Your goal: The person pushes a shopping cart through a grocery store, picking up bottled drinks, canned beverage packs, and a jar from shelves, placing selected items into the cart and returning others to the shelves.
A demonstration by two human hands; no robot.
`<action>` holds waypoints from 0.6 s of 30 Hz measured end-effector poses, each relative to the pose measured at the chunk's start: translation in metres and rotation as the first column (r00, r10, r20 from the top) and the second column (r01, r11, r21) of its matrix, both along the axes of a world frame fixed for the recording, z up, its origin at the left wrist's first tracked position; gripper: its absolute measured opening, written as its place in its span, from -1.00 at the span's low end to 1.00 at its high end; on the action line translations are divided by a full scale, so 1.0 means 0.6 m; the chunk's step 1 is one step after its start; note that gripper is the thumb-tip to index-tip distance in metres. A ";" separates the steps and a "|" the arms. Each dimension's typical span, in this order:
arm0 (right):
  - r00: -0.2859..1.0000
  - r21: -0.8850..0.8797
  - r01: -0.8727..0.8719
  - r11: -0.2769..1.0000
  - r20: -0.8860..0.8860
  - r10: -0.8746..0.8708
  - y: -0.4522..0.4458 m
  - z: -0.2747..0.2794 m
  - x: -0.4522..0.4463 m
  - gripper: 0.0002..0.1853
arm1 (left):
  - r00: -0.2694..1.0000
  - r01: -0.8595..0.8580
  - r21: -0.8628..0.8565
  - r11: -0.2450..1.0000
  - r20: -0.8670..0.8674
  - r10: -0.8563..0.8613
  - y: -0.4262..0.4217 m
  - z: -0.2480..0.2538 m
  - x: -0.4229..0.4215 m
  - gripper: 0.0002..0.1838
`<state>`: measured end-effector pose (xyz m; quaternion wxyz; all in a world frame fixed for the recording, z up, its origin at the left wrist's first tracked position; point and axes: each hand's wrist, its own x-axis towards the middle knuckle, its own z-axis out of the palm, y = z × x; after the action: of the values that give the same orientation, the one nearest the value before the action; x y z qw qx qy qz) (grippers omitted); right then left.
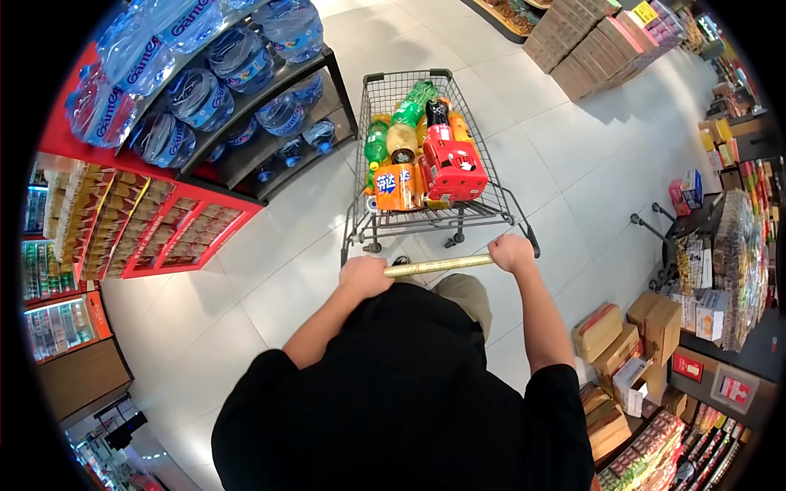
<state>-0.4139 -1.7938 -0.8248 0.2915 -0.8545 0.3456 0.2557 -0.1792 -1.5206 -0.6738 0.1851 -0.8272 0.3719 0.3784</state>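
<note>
Both my hands are wrapped round the pale gold handle (442,266) of a wire shopping cart (485,147). My left hand (366,276) grips its left end, and my right hand (511,253) grips it near the right end. In the cart's basket lie green soda bottles (377,143), a dark-capped bottle of pale yellow drink (402,141) and a dark bottle with a red label (438,119). Nearer me sit an orange soda pack (395,188) and a red multipack (453,169).
Shelves of large water bottles (199,98) stand close on the left, above a red display rack (196,229). Stacked cartons (585,49) are at the far right. Cardboard boxes (618,348) line the near right side. Pale floor tiles (548,164) run between them.
</note>
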 end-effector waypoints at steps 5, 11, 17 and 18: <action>0.990 0.086 -0.134 0.987 -0.019 0.136 -0.069 -0.018 0.014 -0.43 | 0.997 -0.060 -0.086 0.994 0.049 0.065 -0.033 -0.009 -0.028 -0.64; 0.978 0.086 -0.210 0.974 0.029 0.209 -0.119 -0.040 0.009 -0.39 | 0.979 -0.158 -0.029 0.987 0.128 0.160 -0.083 -0.032 -0.046 -0.66; 0.973 0.129 -0.221 0.967 0.100 0.209 -0.166 -0.031 0.000 -0.43 | 0.970 -0.176 0.104 0.979 0.187 0.155 -0.122 -0.048 -0.075 -0.57; 0.971 0.155 -0.228 0.961 0.101 0.215 -0.170 -0.034 0.002 -0.43 | 0.968 -0.189 0.120 0.975 0.190 0.164 -0.128 -0.048 -0.078 -0.57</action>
<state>-0.4128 -1.8960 -0.8455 0.3450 -0.8707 0.2129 0.2786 -0.2258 -1.5975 -0.7026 0.2398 -0.8730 0.2517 0.3420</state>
